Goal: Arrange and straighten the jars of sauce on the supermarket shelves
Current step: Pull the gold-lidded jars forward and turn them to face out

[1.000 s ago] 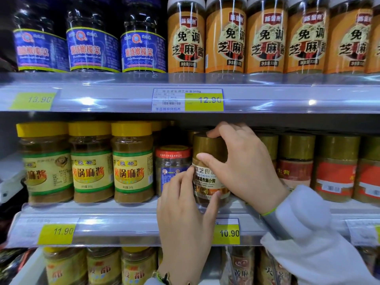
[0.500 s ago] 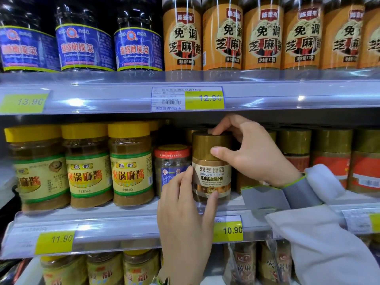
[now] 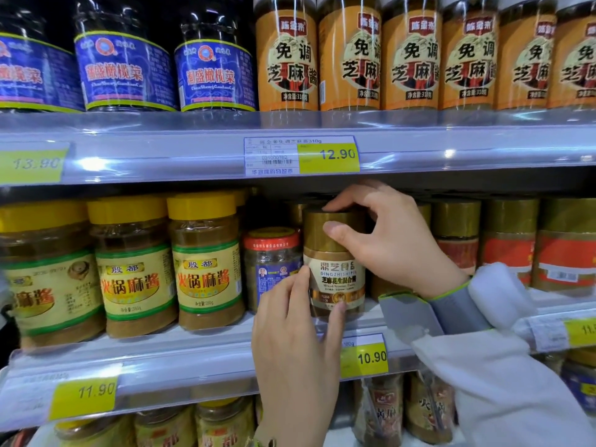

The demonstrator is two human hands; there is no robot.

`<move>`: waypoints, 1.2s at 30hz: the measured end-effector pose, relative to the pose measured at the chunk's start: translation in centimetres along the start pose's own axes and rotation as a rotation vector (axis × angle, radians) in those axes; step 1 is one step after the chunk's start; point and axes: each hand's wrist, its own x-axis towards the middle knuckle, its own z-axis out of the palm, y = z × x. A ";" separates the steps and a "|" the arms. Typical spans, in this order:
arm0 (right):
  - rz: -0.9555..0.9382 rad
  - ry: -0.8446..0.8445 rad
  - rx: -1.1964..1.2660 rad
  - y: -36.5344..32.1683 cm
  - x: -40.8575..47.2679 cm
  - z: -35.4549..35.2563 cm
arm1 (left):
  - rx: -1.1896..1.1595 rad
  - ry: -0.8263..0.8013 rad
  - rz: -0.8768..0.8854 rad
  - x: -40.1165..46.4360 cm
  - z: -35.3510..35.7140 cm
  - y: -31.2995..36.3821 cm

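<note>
The long grey metal middle shelf holds a tall brown glass jar with a gold lid, standing straight up near its front edge. The right hand curls round the lid from above. The left hand pinches its label from below, closer.

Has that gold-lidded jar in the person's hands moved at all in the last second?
Yes. The gold-lidded jar was tilted, its label turned partly away; now it stands upright, label facing front, beside the red-lidded jar that stayed put.
</note>
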 end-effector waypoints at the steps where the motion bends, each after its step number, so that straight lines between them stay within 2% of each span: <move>1: -0.007 -0.013 0.003 0.0 0.1 -0.1 | -0.007 0.007 -0.008 0.0 0.0 0.1; 20: -0.053 -0.062 0.016 0.5 0.6 -0.5 | 0.008 0.018 -0.094 -0.1 0.3 0.7; 32: -0.063 -0.034 0.094 1.2 0.0 -0.3 | 0.032 0.015 -0.071 0.1 0.0 0.7; 36: -0.114 -0.029 0.018 0.7 -0.4 -0.2 | 0.041 0.023 -0.039 -0.1 -0.1 0.5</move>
